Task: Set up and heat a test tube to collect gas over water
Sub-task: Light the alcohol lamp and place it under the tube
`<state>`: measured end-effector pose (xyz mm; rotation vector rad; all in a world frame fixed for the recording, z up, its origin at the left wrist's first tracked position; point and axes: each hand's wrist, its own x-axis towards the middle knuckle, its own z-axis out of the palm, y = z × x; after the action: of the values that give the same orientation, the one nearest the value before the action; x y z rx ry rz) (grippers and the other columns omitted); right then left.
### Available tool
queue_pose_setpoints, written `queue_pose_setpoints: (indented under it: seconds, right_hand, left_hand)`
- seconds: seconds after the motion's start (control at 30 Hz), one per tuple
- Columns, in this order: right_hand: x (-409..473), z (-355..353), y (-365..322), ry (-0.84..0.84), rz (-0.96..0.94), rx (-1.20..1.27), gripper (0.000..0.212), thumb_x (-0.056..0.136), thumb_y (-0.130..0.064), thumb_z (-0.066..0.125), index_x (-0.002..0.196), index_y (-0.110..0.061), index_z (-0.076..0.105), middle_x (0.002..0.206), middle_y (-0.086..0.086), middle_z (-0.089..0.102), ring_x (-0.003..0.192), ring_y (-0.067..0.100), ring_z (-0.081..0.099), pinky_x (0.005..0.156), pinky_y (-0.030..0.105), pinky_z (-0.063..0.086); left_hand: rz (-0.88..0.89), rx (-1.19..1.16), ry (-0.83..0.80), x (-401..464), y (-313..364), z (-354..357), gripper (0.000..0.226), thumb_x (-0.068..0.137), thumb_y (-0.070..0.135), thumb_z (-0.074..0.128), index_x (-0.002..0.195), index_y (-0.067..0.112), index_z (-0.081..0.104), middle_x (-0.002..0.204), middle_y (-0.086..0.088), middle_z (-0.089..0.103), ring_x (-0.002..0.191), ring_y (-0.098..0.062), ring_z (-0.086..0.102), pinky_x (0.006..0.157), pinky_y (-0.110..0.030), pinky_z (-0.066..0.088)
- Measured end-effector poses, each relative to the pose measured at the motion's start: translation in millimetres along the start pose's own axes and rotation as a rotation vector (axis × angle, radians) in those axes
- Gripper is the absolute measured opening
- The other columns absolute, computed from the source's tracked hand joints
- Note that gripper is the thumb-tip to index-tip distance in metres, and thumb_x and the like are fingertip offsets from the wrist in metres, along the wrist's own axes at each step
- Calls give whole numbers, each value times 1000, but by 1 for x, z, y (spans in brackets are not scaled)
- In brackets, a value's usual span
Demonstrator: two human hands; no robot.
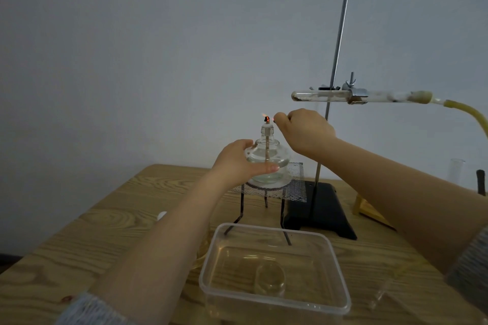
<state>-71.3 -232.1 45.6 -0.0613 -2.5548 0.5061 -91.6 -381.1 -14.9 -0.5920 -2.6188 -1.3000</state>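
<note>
Lighting the burner. We begin with the alcohol lamp (266,158), a clear glass vessel part-filled with fuel, standing on the wire gauze (295,187) of a black tripod (239,219) at mid-table. A small orange flame shows at its wick (266,120). We judge the lamp fragile, smooth-walled and apt to slip, with liquid that would slosh; it is best taken low around its broad belly and kept upright, away from the hot neck. The left hand (237,161) holds it just so, fingers curled around the near side of the body. The right hand (303,129) is closed in a pinch beside the wick; what it pinches is too small for us to name, though a match seems likely. Up and to the right, well apart from the flame, the test tube (322,95) lies horizontal in the clamp (355,93) of the retort stand (320,208), with yellow rubber tubing (470,113) leaving its stoppered end. Nearest us sits the water trough (340,272), a clear plastic tub with a glass jar (270,280) submerged.
</note>
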Motion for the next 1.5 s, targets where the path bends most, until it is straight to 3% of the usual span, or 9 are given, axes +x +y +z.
queue_pose_setpoints:
  seconds: [0.43, 1.5]
  right_hand:
    - [2, 5, 9, 99, -97, -214, 43, 95, -37, 29, 62, -14, 43, 60, 3, 44, 54, 19, 41, 50, 25, 30]
    - [2, 7, 11, 142, -113, -240, 43, 96, -40, 27, 62, -16, 41, 59, 2, 45, 54, 19, 42, 50, 26, 33]
  left_hand:
    - [3, -2, 10, 0, -1, 0, 95, 65, 50, 78, 143, 16, 36, 147, 3, 40, 133, -17, 39, 107, -35, 36]
    - [-8, -54, 21, -1, -3, 4, 96, 64, 48, 80, 143, 17, 35, 148, 4, 39, 133, -16, 39, 105, -33, 34]
